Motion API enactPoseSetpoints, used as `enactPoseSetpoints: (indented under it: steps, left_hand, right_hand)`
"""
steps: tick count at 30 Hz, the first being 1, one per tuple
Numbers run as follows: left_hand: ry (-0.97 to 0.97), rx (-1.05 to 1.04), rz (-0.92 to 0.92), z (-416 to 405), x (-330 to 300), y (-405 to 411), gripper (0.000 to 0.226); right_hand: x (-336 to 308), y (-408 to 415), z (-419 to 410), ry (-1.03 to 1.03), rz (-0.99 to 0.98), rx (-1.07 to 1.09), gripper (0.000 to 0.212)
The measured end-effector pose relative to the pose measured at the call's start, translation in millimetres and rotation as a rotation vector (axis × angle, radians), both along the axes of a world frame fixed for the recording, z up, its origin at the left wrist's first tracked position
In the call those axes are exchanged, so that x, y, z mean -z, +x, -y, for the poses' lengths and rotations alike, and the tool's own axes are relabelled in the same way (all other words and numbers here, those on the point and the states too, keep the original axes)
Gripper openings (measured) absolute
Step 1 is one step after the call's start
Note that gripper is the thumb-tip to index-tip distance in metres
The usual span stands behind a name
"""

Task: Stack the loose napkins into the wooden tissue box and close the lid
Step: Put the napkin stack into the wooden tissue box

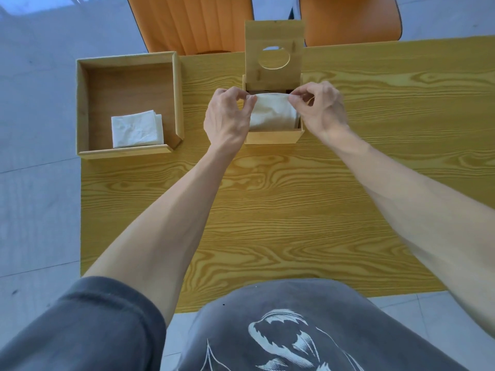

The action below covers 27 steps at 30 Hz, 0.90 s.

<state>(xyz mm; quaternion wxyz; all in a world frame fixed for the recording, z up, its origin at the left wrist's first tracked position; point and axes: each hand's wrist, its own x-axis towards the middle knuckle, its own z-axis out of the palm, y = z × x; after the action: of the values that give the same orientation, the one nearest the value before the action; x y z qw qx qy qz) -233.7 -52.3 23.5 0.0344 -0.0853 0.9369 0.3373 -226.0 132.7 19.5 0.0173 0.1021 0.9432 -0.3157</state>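
1. A small square wooden tissue box (273, 136) of pale bamboo stands on the yellow wood-grain table (294, 210), toward its far edge and near the middle of the view.
2. The box's flat wooden lid (274, 38) stands upright at the far side of the box, fully open; a round dispensing hole cut through it shows the floor and chair behind.
3. A folded white napkin (273, 113) lies inside the box, filling most of the opening, with its far edge raised above the rim.
4. The left hand (227, 116) pinches the far left corner of that napkin between thumb and fingertips, the rest of the hand resting beside the box's left wall.
5. The right hand (320, 108) pinches the far right corner in the same way, thumb and forefinger closed on the paper, over the box's right wall.
6. Both bare forearms reach forward from the near edge of the table; a dark grey sleeve (88, 325) covers the left upper arm.
7. A larger shallow open wooden tray (128, 152) sits at the table's far left corner, well apart from the tissue box.
8. A small stack of loose white napkins (136, 128) lies in the near right part of that tray, slightly fanned at its right edge.
9. Two orange chairs (192, 22) stand beyond the far edge of the table on a pale tiled floor.
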Motion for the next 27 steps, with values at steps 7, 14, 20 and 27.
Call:
enactPoseSetpoints:
  steps: [7,14,20,27]
  left_hand:
    - [-0.036,-0.022,-0.023,-5,2,-6,0.030]
    - [-0.035,-0.038,0.078,-6,1,-5,0.050]
    - [-0.086,0.076,0.234,2,-8,6,0.046]
    - [-0.104,0.191,0.334,46,-31,33,0.040]
  right_hand:
    - [-2,-8,7,0.047,0.027,0.029,0.028]
    - [-3,-6,12,0.138,0.033,0.036,0.028]
    - [-15,7,13,0.221,0.033,0.006,0.022]
    - [-38,29,53,0.302,-0.067,-0.094,0.017]
